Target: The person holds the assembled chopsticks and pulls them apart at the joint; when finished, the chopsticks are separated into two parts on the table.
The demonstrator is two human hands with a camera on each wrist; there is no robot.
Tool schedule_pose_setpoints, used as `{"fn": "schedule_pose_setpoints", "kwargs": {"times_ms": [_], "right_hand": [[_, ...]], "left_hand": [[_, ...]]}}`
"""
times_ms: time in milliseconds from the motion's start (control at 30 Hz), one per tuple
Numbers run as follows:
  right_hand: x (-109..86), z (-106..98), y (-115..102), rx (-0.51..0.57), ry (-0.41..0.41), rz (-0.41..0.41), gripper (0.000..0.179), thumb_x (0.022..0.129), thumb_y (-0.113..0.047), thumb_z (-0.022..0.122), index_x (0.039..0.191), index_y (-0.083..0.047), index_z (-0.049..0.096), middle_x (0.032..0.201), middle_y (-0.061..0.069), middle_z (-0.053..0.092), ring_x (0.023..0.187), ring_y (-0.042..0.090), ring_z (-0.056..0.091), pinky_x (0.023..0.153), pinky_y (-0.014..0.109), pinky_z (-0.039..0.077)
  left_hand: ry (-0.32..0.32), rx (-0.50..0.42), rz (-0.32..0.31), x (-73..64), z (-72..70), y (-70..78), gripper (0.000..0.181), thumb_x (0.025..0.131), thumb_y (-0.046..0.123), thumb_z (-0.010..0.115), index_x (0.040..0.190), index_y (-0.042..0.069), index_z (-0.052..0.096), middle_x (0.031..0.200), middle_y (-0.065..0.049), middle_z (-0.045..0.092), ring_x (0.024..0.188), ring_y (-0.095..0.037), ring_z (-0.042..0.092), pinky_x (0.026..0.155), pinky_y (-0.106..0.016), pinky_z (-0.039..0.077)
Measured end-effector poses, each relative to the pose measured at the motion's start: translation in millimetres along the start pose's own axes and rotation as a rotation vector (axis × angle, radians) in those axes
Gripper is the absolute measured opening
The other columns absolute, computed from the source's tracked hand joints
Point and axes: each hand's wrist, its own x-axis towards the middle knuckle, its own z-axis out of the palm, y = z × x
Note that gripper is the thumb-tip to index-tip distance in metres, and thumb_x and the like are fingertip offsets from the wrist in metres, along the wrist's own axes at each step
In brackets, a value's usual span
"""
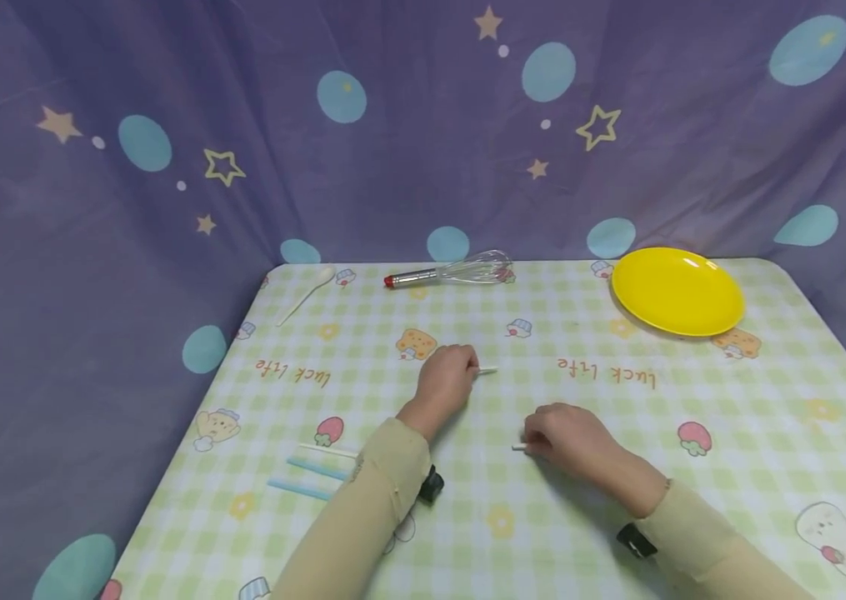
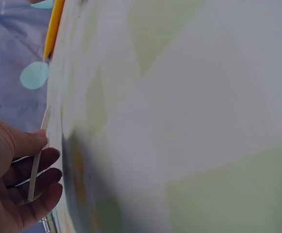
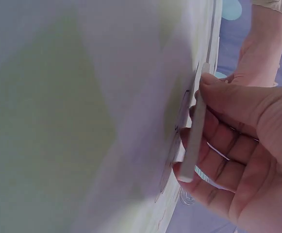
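Note:
Between the thumb and fingers of my left hand (image 1: 448,382) is a thin white stick (image 1: 487,370), its far end pointing right over the table. In the left wrist view the same white stick (image 2: 35,172) crosses the curled fingers. Nearer the front, my right hand (image 1: 571,437) pinches another white stick (image 1: 518,448). The right wrist view shows this white stick (image 3: 194,131) pressed under the thumb, lying across the fingers. Left of my left forearm lie a white stick (image 1: 321,450) and two light blue sticks (image 1: 298,488), their right ends hidden by the sleeve.
A checked tablecloth (image 1: 468,533) covers the table. Along the back lie a white spoon (image 1: 306,296) at left and a whisk (image 1: 411,278) with a metal handle. A yellow plate (image 1: 678,292) sits at the back right. Behind hangs a purple curtain (image 1: 407,167).

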Motion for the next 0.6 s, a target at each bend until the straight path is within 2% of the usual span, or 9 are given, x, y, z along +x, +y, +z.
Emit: {"fn": "schedule_pose_setpoints", "kwargs": {"times_ms": [100,333,467,600], "right_hand": [[1.5,-0.9,-0.4,0.0,-0.015,-0.009,0.027,0.079,-0.016,0.081,0.07,-0.022,0.057,0.067,-0.015,0.049,0.061,0.006,0.042,0.059,0.027,0.041],[1.2,5.9,-4.2,-0.003,-0.036,-0.031,0.031,0.078,-0.015,0.081,0.068,-0.022,0.053,0.065,-0.014,0.044,0.059,0.006,0.039,0.058,0.025,0.038],[2.5,4.5,-6.5,0.015,-0.06,-0.037,0.026,0.079,-0.016,0.081,0.071,-0.02,0.056,0.067,-0.013,0.046,0.06,0.007,0.04,0.059,0.026,0.039],[1.6,-2.8,-4.9,0.009,-0.048,-0.013,0.021,0.079,-0.017,0.081,0.075,-0.02,0.061,0.07,-0.012,0.051,0.064,0.009,0.046,0.061,0.029,0.042]], "left_hand": [[-0.009,0.055,-0.005,2.7,2.2,0.9,0.004,0.092,0.022,0.069,0.092,0.018,0.069,0.084,0.006,0.058,0.081,-0.012,0.054,0.073,-0.027,0.046],[-0.017,0.129,0.023,-2.5,8.2,-4.4,0.007,0.09,0.025,0.07,0.093,0.018,0.07,0.085,0.004,0.057,0.081,-0.015,0.051,0.071,-0.028,0.045],[-0.035,0.163,0.024,-3.8,5.3,-6.1,0.012,0.091,0.027,0.07,0.096,0.017,0.069,0.089,0.001,0.058,0.084,-0.018,0.052,0.076,-0.035,0.045],[-0.026,0.174,0.045,-2.4,-1.9,-2.9,0.02,0.092,0.03,0.068,0.106,0.015,0.068,0.097,-0.002,0.06,0.089,-0.021,0.054,0.08,-0.038,0.045]]}}
